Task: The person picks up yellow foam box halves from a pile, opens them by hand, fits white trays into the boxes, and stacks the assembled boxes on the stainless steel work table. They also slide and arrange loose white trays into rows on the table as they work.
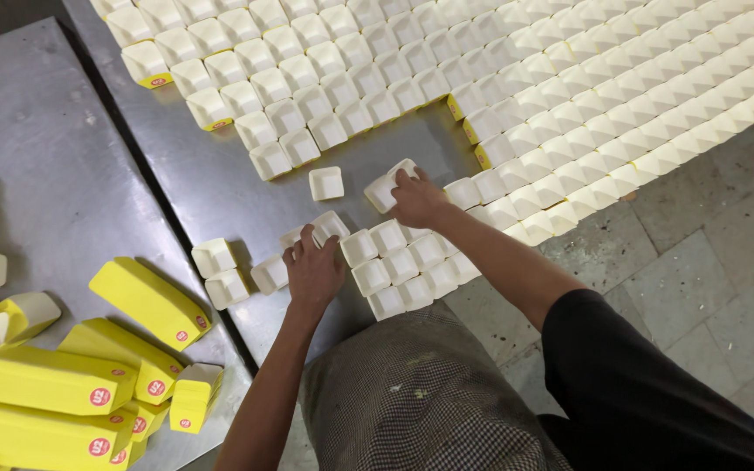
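The head camera looks down on a metal table (63,166) covered with small open paper trays, cream inside and yellow outside, set mouth-up and edge to edge.

The left hand (314,272) lies palm-down with its fingers spread over a small paper tray (329,226) at the near end of a loose row. The fingertips press on the tray's rim rather than closing around it, apparently to slide it flat along the table. The right hand (418,201) reaches further out and pinches the edge of another paper tray (386,187), which sits tilted and a little apart from the rest. Its fingers curl over the rim in a light grasp.

Just beside both hands, a small block of trays (403,266) stands packed tight at the table's near edge. One lone tray (326,183) sits apart in the bare gap between the hands and the large field of trays (569,96) that fills the far side. The tight packing seems meant to keep the light trays from shifting.

To the left, long nested stacks of trays (54,379) lie on their sides, yellow outsides showing, near the table edge. Below, checked fabric (412,401) and a dark sleeve (639,375) belong to the person.
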The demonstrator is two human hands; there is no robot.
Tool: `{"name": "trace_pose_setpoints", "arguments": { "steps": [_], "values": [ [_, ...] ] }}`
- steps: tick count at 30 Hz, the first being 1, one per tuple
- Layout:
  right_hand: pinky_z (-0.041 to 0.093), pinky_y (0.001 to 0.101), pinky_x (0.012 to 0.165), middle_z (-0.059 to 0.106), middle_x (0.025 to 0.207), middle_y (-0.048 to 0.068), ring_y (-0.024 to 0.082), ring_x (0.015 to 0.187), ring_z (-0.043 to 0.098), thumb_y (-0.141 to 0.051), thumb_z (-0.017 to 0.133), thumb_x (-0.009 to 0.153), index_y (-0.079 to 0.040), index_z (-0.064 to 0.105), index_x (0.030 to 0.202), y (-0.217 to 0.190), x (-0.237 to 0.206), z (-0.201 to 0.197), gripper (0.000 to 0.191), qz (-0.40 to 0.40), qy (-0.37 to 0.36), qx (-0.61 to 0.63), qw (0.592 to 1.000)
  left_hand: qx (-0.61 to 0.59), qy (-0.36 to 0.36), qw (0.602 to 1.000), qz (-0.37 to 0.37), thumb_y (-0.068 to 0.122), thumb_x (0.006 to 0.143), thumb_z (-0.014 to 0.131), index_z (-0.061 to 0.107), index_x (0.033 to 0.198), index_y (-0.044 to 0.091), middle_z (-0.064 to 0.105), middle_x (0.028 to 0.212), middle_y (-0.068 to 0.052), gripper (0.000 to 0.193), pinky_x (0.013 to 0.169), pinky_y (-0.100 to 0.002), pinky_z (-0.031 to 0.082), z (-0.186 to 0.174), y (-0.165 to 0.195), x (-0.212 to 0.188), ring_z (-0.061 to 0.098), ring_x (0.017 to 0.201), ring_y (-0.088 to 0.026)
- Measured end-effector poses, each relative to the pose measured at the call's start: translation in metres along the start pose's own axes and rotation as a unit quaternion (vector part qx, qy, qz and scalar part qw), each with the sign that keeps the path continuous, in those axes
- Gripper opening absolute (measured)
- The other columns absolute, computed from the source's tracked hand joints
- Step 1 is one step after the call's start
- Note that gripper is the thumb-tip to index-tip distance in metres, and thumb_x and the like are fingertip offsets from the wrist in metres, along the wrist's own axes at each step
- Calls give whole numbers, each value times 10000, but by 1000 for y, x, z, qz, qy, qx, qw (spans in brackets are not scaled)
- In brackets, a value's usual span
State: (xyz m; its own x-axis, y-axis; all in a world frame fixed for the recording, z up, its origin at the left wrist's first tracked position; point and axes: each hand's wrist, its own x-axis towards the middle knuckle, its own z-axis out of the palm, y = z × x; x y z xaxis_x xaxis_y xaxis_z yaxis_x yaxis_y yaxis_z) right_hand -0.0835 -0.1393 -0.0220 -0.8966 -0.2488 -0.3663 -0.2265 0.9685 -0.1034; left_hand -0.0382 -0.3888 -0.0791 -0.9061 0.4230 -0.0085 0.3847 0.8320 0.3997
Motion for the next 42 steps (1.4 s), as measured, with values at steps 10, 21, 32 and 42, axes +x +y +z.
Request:
{"name": "trace_pose_setpoints", "arguments": {
  "steps": [10, 21, 32, 42],
  "values": [
    [230, 554, 1235, 529, 1322, 240, 357, 1196, 600, -229, 565, 917, -31, 714, 1067, 55, -10, -7, 289, 75, -20, 19, 997, -42, 11, 999, -4, 162, 778, 719, 725, 1198, 128, 431, 1399, -220, 422, 1110, -596, 354, 7, 8, 3, 566, 1158, -401],
    [219, 575, 1225, 529, 1380, 190, 343, 1335, 494, -285, 558, 943, -89, 701, 1186, 97, -32, -4, 343, 193, -15, 80, 978, 16, -37, 997, -65, 265, 802, 686, 722, 1229, 183, 564, 1181, -174, 436, 975, -530, 393, -1, 10, -1, 567, 1105, -353],
    [195, 591, 1253, 554, 1386, 162, 310, 1330, 531, -297, 566, 945, -144, 662, 1319, 98, -39, 6, 415, 183, -26, 62, 981, 49, 4, 998, -27, 351, 901, 603, 752, 831, 107, 666, 831, -132, 295, 863, -508, 375, 8, 13, 16, 565, 839, -326],
    [168, 609, 1233, 534, 1419, 152, 331, 1357, 500, -298, 576, 931, -137, 652, 1328, 101, -43, 13, 435, 201, -26, 65, 977, 53, -26, 998, -9, 361, 931, 518, 780, 811, 62, 680, 898, -132, 415, 916, -508, 358, 8, 34, 50, 563, 920, -319]
  ]
}}
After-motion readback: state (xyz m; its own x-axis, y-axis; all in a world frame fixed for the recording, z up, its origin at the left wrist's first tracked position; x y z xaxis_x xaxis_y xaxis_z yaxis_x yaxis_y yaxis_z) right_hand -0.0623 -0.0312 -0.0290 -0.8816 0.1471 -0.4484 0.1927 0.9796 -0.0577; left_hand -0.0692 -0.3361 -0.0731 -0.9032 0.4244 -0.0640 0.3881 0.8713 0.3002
